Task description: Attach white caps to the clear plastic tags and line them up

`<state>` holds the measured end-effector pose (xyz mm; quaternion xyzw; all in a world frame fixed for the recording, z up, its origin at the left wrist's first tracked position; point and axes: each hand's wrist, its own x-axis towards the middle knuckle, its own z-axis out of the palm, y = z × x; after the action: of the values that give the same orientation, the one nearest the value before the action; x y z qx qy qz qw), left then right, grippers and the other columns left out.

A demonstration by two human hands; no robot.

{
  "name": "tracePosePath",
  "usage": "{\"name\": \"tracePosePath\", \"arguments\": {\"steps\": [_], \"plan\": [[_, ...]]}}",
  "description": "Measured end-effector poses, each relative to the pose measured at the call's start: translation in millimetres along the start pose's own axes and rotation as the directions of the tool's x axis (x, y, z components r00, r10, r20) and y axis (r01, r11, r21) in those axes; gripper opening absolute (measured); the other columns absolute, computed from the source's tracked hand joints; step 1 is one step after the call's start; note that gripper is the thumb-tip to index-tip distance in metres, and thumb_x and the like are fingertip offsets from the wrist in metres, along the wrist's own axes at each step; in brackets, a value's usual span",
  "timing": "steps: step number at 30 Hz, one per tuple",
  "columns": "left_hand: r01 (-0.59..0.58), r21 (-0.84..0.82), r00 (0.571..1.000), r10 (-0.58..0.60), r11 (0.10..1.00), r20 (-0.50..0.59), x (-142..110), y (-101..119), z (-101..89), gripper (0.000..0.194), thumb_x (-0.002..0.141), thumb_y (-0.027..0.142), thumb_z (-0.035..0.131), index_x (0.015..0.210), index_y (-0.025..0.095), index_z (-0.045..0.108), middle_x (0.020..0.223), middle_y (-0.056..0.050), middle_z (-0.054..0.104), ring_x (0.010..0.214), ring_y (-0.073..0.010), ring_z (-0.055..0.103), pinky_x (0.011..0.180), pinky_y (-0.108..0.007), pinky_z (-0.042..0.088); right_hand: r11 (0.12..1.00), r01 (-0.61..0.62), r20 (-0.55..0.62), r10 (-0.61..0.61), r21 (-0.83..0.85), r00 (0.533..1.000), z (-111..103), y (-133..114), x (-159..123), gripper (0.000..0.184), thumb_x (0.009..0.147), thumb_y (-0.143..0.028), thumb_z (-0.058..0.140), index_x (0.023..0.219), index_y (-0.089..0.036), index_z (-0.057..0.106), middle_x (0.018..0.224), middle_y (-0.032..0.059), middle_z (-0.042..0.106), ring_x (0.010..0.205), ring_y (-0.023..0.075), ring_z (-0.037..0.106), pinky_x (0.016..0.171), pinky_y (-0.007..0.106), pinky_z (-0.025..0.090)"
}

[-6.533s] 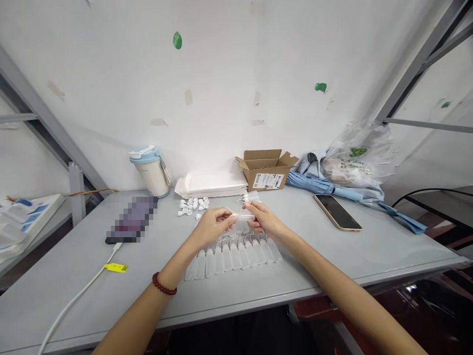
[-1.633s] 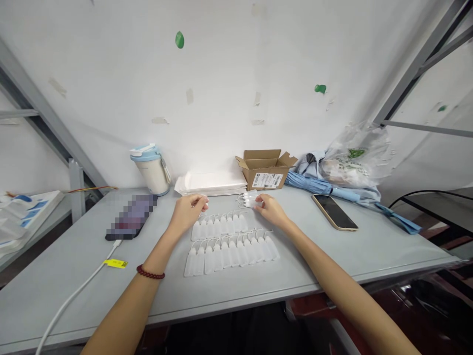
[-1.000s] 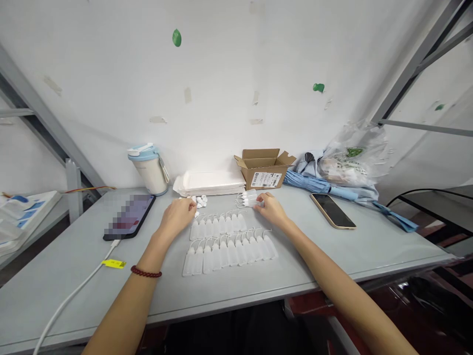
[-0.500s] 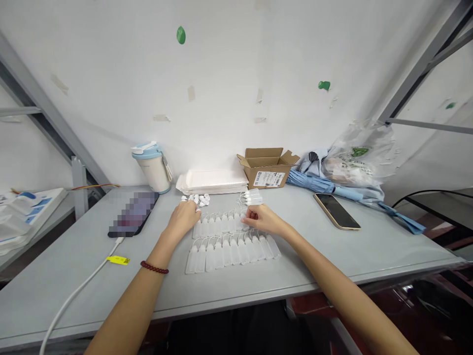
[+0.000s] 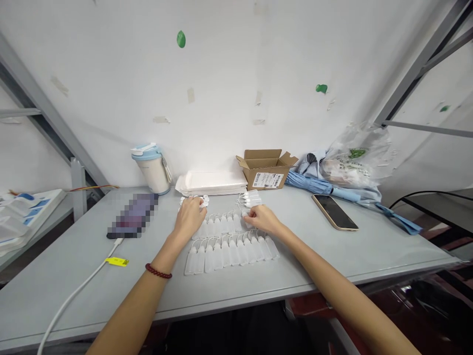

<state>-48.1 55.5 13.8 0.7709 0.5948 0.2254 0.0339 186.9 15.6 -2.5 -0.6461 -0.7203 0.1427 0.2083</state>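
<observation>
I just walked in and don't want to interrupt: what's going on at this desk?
A person is handling small plastic parts. The left hand is over a pile of small white caps; the right hand is at the right end of the middle row of translucent bottles. Whether either grips anything is hidden. A longer row lies in front, and a small group lies behind, near the open cardboard box.

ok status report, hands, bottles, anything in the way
Left hand over white caps, partly hiding them. Right hand at right end of back bottle row, grip unclear. Front bottle row lying uncovered. Cardboard box behind, off both rows.
</observation>
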Motion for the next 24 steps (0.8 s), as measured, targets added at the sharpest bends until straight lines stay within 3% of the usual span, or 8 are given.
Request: {"name": "tracePosePath", "arguments": {"steps": [5, 11, 18, 21, 24], "plan": [[0.04, -0.356, 0.998, -0.022, 0.934, 0.056, -4, 17, -4.0, 0.021, 0.075, 0.022, 0.049, 0.091, 0.014, 0.061, 0.092, -0.008, 0.068, 0.087, -0.0202, 0.061, 0.079, -0.031, 0.045, 0.988, 0.018, -0.063, -0.009, 0.15, 0.998, -1, -2, -1, 0.017, 0.069, -0.024, 0.055, 0.054, -0.016, 0.051, 0.052, -0.0005, 0.055, 0.051, 0.01, 0.046, 0.049, 0.021, 0.03], [0.011, -0.608, 0.985, 0.096, 0.794, 0.143, -10, 28, -3.1, 0.029, 0.071, 0.034, 0.057, 0.091, 0.014, 0.066, 0.091, -0.007, 0.07, 0.087, -0.0212, 0.063, 0.079, -0.033, 0.048, 0.873, 0.119, -0.13, -0.064, 0.473, 0.989, -9, -13, -10, 0.016, 0.073, -0.032, 0.057, 0.069, -0.017, 0.053, 0.062, -0.0014, 0.055, 0.054, 0.01, 0.049, 0.051, 0.021, 0.038], [0.072, -0.776, 0.96, 0.167, 0.627, 0.224, -12, 31, -2.4, 0.039, 0.071, 0.036, 0.062, 0.103, 0.014, 0.067, 0.101, -0.009, 0.07, 0.092, -0.0237, 0.062, 0.086, -0.037, 0.047, 0.608, -0.02, 0.136, -0.146, 0.794, 0.98, -18, -27, -18, 0.028, 0.077, -0.043, 0.058, 0.076, -0.015, 0.056, 0.071, 0.0016, 0.062, 0.048, 0.009, 0.054, 0.048, 0.022, 0.039], [0.105, -0.838, 0.944, 0.212, 0.535, 0.253, -13, 33, -6.1, 0.039, 0.072, 0.036, 0.063, 0.104, 0.014, 0.067, 0.11, -0.01, 0.067, 0.099, -0.0246, 0.06, 0.087, -0.037, 0.047, 0.541, -0.071, 0.204, -0.19, 0.838, 0.96, -19, -25, -18, 0.027, 0.077, -0.041, 0.058, 0.076, -0.014, 0.058, 0.069, 0.001, 0.062, 0.047, 0.008, 0.053, 0.048, 0.022, 0.04], [0.117, -0.851, 0.932, 0.24, 0.512, 0.272, -15, 36, -9.1, 0.039, 0.071, 0.038, 0.064, 0.102, 0.015, 0.068, 0.11, -0.01, 0.066, 0.1, -0.0249, 0.059, 0.087, -0.037, 0.047, 0.506, -0.106, 0.247, -0.221, 0.856, 0.944, -17, -20, -16, 0.026, 0.079, -0.04, 0.058, 0.077, -0.014, 0.06, 0.07, 0.0008, 0.061, 0.047, 0.0068, 0.051, 0.051, 0.022, 0.041]]}}
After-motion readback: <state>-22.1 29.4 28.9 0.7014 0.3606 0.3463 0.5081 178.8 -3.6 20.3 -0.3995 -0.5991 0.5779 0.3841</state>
